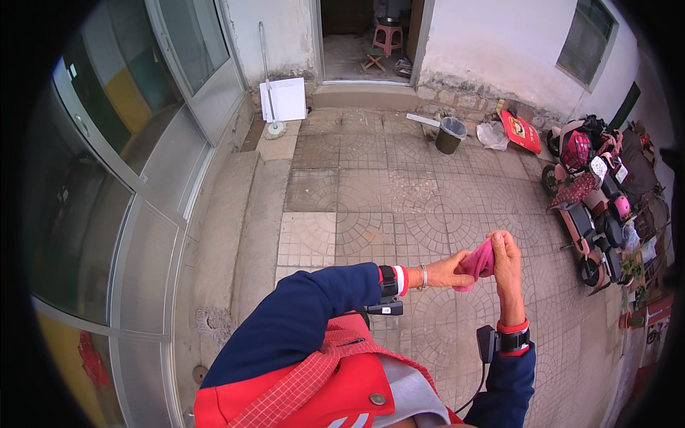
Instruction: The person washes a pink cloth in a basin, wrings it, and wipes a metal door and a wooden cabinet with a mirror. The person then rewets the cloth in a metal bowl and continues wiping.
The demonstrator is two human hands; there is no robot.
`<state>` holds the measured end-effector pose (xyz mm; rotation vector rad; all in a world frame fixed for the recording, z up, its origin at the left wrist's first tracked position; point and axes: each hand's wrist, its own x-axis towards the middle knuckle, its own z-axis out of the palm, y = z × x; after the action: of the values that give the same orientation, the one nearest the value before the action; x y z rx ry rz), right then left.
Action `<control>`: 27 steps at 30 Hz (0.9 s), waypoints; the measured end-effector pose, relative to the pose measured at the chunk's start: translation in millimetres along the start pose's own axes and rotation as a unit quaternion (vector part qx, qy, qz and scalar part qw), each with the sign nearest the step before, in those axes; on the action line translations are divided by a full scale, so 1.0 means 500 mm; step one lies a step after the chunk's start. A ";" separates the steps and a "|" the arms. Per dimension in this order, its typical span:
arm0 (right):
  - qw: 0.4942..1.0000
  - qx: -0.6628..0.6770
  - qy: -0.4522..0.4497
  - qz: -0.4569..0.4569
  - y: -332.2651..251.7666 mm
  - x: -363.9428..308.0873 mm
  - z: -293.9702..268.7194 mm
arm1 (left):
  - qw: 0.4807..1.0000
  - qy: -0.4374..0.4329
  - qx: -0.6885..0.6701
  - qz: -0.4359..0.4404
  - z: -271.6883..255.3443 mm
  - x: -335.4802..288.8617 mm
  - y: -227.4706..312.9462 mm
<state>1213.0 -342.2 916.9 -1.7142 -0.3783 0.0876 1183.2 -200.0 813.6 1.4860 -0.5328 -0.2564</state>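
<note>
A pink cloth [480, 261] is bunched between my two hands, held up in front of me to the right. My left hand [448, 272] reaches across from the left and is closed on the cloth's lower left part. Fingers bent over its upper right edge, my right hand [506, 257] grips it from the other side. Part of the cloth hides behind the fingers, so its full shape cannot be made out. A bracelet circles my left wrist, and both forearms carry black straps over blue sleeves.
Tiled paving stretches ahead to a doorway with a pink stool [387, 38]. A dark bucket [450, 135] with a bag liner stands near the far wall. Scooters [581, 221] are parked at the right. A mop [275, 127] leans by a white board [288, 100]; glass doors [85, 207] line the left.
</note>
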 end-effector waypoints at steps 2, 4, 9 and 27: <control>0.997 0.042 -0.065 0.004 0.019 0.095 0.032 | 0.993 0.010 0.110 -0.044 -0.084 0.025 -0.005; 0.997 0.040 -0.068 0.004 0.042 0.188 0.054 | 0.980 0.038 0.183 -0.071 -0.171 0.049 -0.021; 0.994 0.075 -0.037 0.066 0.074 0.405 0.046 | 0.964 0.016 0.222 -0.143 -0.459 0.115 -0.068; 0.876 -0.421 -0.182 -0.152 0.209 1.186 0.232 | 0.799 0.202 0.544 -0.159 -1.202 0.399 0.047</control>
<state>1761.4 -69.6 885.6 -2.4750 -1.0835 0.0097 1643.1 231.5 873.9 2.6831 -0.0178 0.1698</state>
